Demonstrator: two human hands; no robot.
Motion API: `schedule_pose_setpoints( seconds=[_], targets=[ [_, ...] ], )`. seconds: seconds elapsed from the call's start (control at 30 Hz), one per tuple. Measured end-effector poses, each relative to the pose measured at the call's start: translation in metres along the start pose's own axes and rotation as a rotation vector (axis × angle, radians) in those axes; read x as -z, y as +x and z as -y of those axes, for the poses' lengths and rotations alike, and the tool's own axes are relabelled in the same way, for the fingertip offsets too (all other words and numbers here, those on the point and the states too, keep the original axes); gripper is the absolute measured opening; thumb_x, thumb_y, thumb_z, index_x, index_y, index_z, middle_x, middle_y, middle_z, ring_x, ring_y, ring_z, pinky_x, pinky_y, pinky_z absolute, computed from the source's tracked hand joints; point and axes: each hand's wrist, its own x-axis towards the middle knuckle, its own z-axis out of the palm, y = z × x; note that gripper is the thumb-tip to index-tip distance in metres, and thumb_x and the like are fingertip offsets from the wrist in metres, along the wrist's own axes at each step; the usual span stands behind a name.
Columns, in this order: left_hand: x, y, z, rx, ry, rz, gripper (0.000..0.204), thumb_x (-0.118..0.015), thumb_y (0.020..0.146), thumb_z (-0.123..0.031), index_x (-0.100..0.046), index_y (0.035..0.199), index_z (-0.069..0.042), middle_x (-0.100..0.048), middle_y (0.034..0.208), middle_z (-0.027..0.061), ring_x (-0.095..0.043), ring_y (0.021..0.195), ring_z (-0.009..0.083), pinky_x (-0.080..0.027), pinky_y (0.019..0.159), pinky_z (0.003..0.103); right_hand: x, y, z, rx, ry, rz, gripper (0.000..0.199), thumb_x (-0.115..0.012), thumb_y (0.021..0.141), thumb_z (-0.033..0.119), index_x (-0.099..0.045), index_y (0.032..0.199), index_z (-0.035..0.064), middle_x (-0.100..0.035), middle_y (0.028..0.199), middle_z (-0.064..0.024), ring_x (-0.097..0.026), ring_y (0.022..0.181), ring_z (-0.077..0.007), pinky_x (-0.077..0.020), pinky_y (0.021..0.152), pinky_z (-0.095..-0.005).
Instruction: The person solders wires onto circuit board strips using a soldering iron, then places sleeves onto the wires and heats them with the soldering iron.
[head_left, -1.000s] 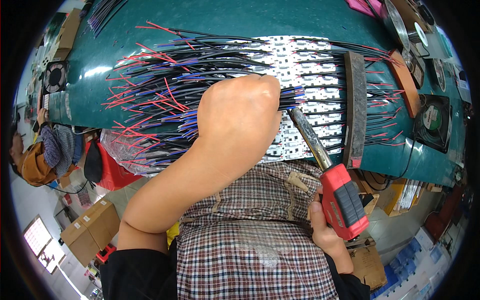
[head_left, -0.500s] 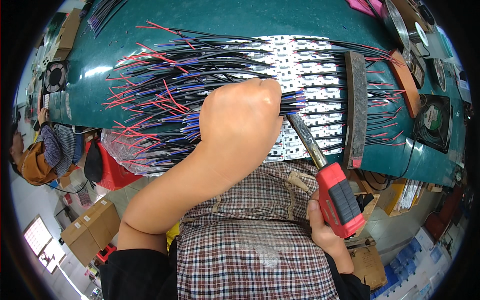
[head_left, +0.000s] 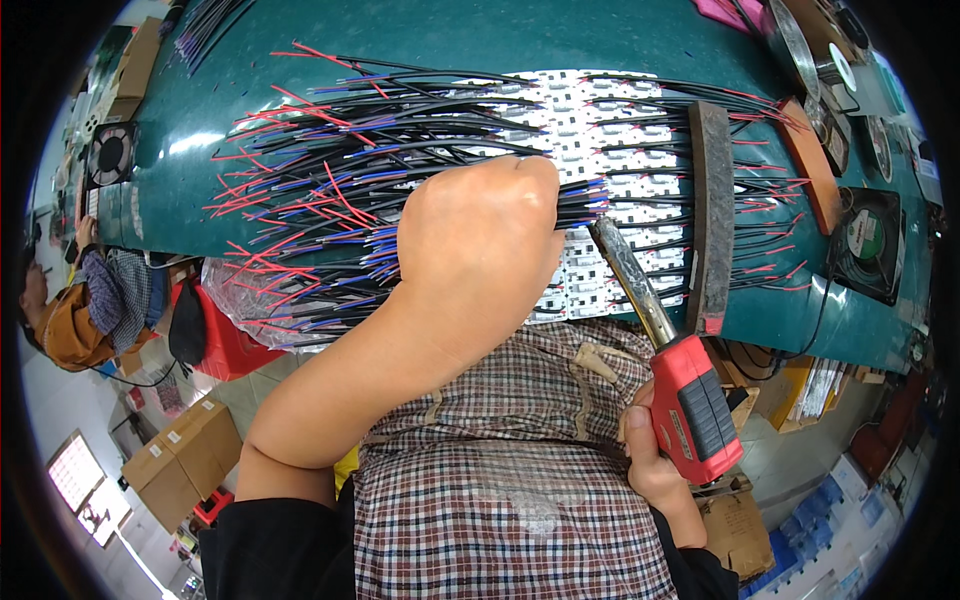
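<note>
My left hand (head_left: 480,235) is closed round a bundle of black-sheathed wires (head_left: 582,204), whose blue-tipped ends poke out past the fist over a panel of white circuit boards (head_left: 630,215). My right hand (head_left: 650,465) grips a red and black soldering gun (head_left: 697,410). Its metal tip (head_left: 606,228) is just below and right of the wire ends, apart from them or barely touching; I cannot tell which. Many more black wires (head_left: 330,190) with red and blue ends fan out leftward from the panel, partly hidden behind my left hand and forearm.
A dark metal bar (head_left: 711,215) lies across the wires at the panel's right. Beyond it are an orange-brown block (head_left: 812,165) and a black fan (head_left: 866,245). Another fan (head_left: 110,153) stands at the table's left end, near a seated person (head_left: 70,310). Cardboard boxes (head_left: 180,465) stand on the floor.
The soldering gun has moved a little right and down, its tip shifting right from beneath the wire ends. My left hand has barely moved and still grips the bundle.
</note>
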Motion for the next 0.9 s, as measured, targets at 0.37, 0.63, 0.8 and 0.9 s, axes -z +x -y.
schedule_pose_setpoints(
  seconds=[0.37, 0.63, 0.8, 0.9],
  targets=[
    [0.008, 0.005, 0.012, 0.008, -0.135, 0.055, 0.022, -0.072, 0.09, -0.018, -0.062, 0.097, 0.001, -0.066, 0.084, 0.0179, -0.065, 0.078, 0.0378, -0.05, 0.07, 0.043, 0.006, -0.004, 0.002, -0.055, 0.012, -0.012, 0.015, -0.073, 0.088, 0.009, -0.069, 0.099, 0.0002, -0.069, 0.083, -0.0108, -0.068, 0.07, -0.0236, -0.0543, 0.066, -0.0343],
    [0.026, 0.0, -0.002, -0.091, -0.149, -0.308, 0.016, -0.074, 0.088, -0.004, -0.065, 0.101, 0.001, -0.064, 0.082, 0.0141, -0.062, 0.072, 0.031, -0.051, 0.07, 0.036, 0.011, -0.01, 0.003, -0.089, 0.025, -0.008, 0.014, -0.072, 0.086, 0.007, -0.069, 0.098, 0.0009, -0.068, 0.085, -0.0108, -0.068, 0.075, -0.0261, -0.0542, 0.069, -0.0353],
    [0.02, -0.013, -0.006, 0.039, -0.281, -0.046, 0.013, -0.076, 0.084, -0.007, -0.068, 0.092, -0.002, -0.068, 0.077, 0.0119, -0.068, 0.067, 0.0271, -0.052, 0.06, 0.035, 0.01, -0.015, 0.003, -0.036, -0.012, -0.005, 0.016, -0.073, 0.085, 0.009, -0.068, 0.098, 0.0004, -0.066, 0.084, -0.0119, -0.067, 0.073, -0.0279, -0.0535, 0.068, -0.0366],
    [0.012, -0.018, -0.005, 0.052, -0.216, 0.005, 0.014, -0.077, 0.082, -0.009, -0.065, 0.086, -0.002, -0.067, 0.075, 0.0124, -0.067, 0.065, 0.0284, -0.05, 0.057, 0.036, 0.007, -0.018, -0.001, -0.012, -0.03, -0.017, 0.017, -0.074, 0.084, 0.009, -0.068, 0.098, 0.0002, -0.066, 0.086, -0.0125, -0.066, 0.073, -0.0284, -0.0532, 0.067, -0.037]
  ],
)
